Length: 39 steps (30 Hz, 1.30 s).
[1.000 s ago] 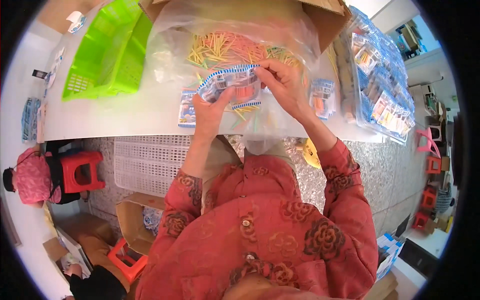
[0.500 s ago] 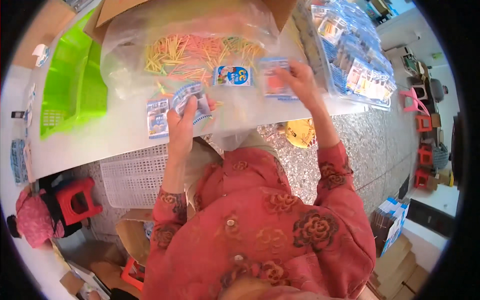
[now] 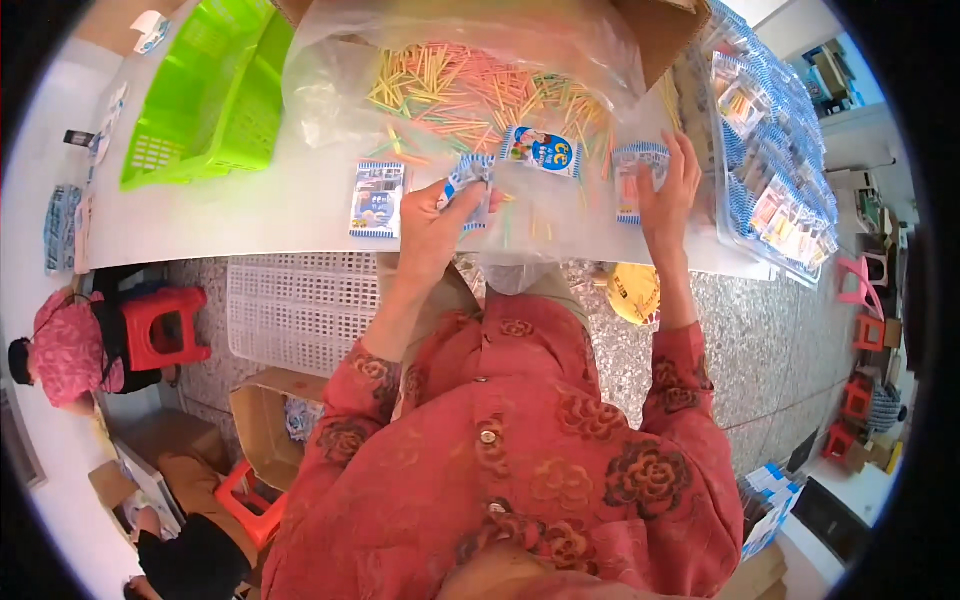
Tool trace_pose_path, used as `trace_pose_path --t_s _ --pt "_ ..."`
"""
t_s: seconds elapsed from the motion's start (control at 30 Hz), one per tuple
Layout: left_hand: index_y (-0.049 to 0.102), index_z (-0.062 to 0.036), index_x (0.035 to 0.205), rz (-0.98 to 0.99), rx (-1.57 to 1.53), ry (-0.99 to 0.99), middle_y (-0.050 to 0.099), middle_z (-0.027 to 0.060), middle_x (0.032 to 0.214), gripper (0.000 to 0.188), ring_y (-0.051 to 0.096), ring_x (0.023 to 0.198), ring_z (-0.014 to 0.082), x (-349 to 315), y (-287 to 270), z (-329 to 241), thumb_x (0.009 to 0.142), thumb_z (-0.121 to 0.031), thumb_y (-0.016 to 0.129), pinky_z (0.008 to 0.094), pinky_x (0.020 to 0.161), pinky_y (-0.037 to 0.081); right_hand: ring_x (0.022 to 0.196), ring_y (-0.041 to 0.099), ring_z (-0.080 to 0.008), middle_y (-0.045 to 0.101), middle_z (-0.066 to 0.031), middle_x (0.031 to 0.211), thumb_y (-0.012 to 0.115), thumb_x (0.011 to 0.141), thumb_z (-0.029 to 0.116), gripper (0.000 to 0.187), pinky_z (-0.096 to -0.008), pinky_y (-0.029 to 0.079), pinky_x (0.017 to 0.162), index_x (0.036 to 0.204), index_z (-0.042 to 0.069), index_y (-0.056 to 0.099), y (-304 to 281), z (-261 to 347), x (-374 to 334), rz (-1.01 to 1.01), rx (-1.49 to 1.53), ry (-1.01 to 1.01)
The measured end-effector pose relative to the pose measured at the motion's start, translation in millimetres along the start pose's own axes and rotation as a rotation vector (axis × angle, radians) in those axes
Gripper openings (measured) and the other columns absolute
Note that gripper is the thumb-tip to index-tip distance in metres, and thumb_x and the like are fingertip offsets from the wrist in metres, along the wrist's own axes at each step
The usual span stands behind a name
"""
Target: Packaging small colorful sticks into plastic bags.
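My left hand is closed on a blue-and-white packet, tilted above the table near its front edge. Just left of it lies a flat packet with a blue striped border. My right hand has its fingers raised and apart, the thumb over a clear-fronted packet with pinkish contents. Between my hands, farther back, rests a blue packet with a printed picture. Behind these, a heap of thin pink, yellow and green sticks spills from a clear plastic bag.
A cardboard box stands behind the bag. To the right is a clear tray piled with filled packets; to the left, a green plastic basket. Under the table are a white mesh crate and red stools. Other people sit at the left.
The view has shifted, so the table stands farther right in it. The packet in my left hand has turned and looks narrower. My right hand's fingers have lifted and spread over its packet.
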<state>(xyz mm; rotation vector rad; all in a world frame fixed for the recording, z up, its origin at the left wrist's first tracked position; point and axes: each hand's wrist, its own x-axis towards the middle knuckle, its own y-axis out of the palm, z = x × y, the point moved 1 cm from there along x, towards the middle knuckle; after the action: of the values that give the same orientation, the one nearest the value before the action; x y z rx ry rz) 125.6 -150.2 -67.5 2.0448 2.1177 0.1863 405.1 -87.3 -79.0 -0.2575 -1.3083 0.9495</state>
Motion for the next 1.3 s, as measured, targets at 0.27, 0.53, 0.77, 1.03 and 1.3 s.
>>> trace_pose_path --t_s 0.27,0.53,0.77,1.03,1.3 --pt "0.068 0.0005 0.087 -0.004 0.132 0.074 0.066 0.0025 0.076 0.012 0.057 0.066 0.0043 -0.8 5.2 0.0 0.078 -0.009 0.067 0.0185 0.058 0.045 0.105 0.053 -0.0259 0.054 -0.0108 0.116 0.070 0.071 0.006 0.046 -0.0352 0.043 0.088 0.113 0.005 0.053 -21.1 122.2 34.4 0.450 0.823 -0.047" --pt "0.067 -0.0006 0.081 -0.108 0.255 0.150 0.056 -0.0042 0.063 0.009 0.043 0.058 0.0010 -11.5 -1.9 -7.9 0.074 -0.005 0.071 0.0191 0.049 0.034 0.101 0.054 -0.0297 0.056 -0.0119 0.107 0.073 0.066 0.002 0.038 -0.0364 0.046 0.082 0.101 0.004 0.057 -13.5 145.5 31.9 0.385 0.655 -0.327" --pt "0.065 -0.0001 0.079 -0.177 0.287 0.207 0.051 -0.0054 0.059 0.010 0.039 0.056 0.0005 -13.0 -3.1 -6.0 0.073 -0.005 0.072 0.0201 0.046 0.031 0.090 0.056 -0.0291 0.056 -0.0099 0.099 0.072 0.066 0.004 0.030 -0.0365 0.047 0.075 0.093 0.004 0.059 -9.9 150.2 28.6 0.325 0.601 -0.347" --pt "0.066 0.0000 0.080 -0.171 0.312 0.233 0.053 -0.0038 0.057 0.007 0.038 0.054 0.0006 -16.0 -4.1 -5.3 0.074 -0.004 0.068 0.0206 0.045 0.031 0.082 0.059 -0.0253 0.058 -0.0075 0.092 0.071 0.067 0.001 0.022 -0.0336 0.048 0.066 0.087 0.004 0.061 -10.2 156.1 24.9 0.333 0.598 -0.392" --pt "0.063 0.0012 0.081 0.015 0.361 0.123 0.051 0.0029 0.055 0.013 0.045 0.054 0.0052 -27.8 -2.7 8.3 0.078 -0.010 0.068 0.0247 0.047 0.037 0.072 0.060 -0.0234 0.058 -0.0071 0.085 0.068 0.070 0.000 0.014 -0.0322 0.049 0.059 0.082 0.004 0.060 -9.3 148.7 22.3 0.402 0.609 -0.451"
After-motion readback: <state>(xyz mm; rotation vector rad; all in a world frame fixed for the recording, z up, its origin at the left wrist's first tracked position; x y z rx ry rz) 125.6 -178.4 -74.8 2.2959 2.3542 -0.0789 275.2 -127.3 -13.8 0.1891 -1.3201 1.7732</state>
